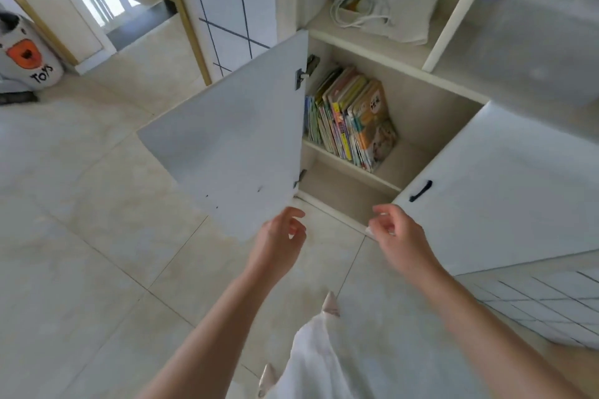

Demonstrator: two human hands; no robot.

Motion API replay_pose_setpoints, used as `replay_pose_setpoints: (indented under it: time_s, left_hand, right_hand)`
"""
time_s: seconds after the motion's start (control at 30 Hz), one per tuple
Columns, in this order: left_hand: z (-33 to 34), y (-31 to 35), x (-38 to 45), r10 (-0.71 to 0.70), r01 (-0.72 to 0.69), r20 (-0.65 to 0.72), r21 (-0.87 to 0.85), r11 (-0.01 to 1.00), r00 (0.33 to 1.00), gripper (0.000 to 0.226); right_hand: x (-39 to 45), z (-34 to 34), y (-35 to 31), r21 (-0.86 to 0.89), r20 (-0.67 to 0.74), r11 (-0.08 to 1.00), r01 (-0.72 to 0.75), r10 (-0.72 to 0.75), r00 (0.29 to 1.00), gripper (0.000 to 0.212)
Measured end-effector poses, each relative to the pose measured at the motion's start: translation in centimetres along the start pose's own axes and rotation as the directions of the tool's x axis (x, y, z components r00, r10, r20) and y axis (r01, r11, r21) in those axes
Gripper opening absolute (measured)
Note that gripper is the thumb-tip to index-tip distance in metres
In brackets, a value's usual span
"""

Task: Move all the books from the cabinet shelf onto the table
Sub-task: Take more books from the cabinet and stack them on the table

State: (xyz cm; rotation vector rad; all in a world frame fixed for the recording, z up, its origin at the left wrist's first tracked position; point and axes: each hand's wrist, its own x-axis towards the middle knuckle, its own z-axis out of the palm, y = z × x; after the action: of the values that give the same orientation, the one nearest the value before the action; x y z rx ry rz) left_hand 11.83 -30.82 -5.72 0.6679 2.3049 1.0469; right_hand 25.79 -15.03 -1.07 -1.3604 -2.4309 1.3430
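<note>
**Both hands free before the open cabinet**

My left hand (282,230) sits at lower centre of the frame, fingers loosely curled and holding nothing, just beside the bottom corner of the flat, matte pale-grey cabinet door (233,146) that stands swung open to the left. My right hand (397,230) is a little to its right, fingers likewise relaxed and slightly bent, gripping nothing.

The row of thin, glossy, brightly coloured children's books (351,121) stands in the centre of the frame, on the cream, smooth cabinet shelf (398,168). They lean to the right, packed against the left wall, an orange cover facing outward.

At right, a second pale-grey door with a dark curved handle (420,191) is shut. In the open compartment above lies a coiled white cable (353,8) on folded fabric. The floor is polished beige tile (97,236). A white cylindrical bin printed "TOYS" (30,58) stands at upper left.
</note>
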Motion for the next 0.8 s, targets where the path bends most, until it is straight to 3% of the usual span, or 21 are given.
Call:
replay_pose_setpoints:
  time_s: [0.3, 0.43, 0.53, 0.8]
  left_hand:
    - [6.5, 5.8, 13.0, -0.044, 0.046, 0.042, -0.059, 0.997, 0.998, 0.029]
    - [8.8, 6.8, 18.4, -0.037, 0.047, 0.084, -0.111, 0.993, 0.996, 0.031]
    - [10.8, 6.1, 23.1, -0.034, 0.049, 0.117, -0.124, 0.991, 0.993, 0.036]
    - [16.0, 3.2, 32.7, -0.081, 0.091, 0.057, -0.2, 0.976, 0.995, 0.053]
  right_hand:
    - [16.0, -4.4, -1.2, -0.041, 0.138, 0.999, 0.012, -0.006, 0.99, 0.031]
    - [22.4, -4.3, -1.4, 0.004, 0.164, 0.997, -0.079, 0.077, 0.983, 0.03]
    - [27.0, -3.4, -1.3, 0.06, 0.193, 0.98, -0.192, 0.178, 0.965, 0.014]
    - [37.7, -0.6, 0.2, 0.085, 0.17, 0.933, -0.349, 0.332, 0.928, 0.02]
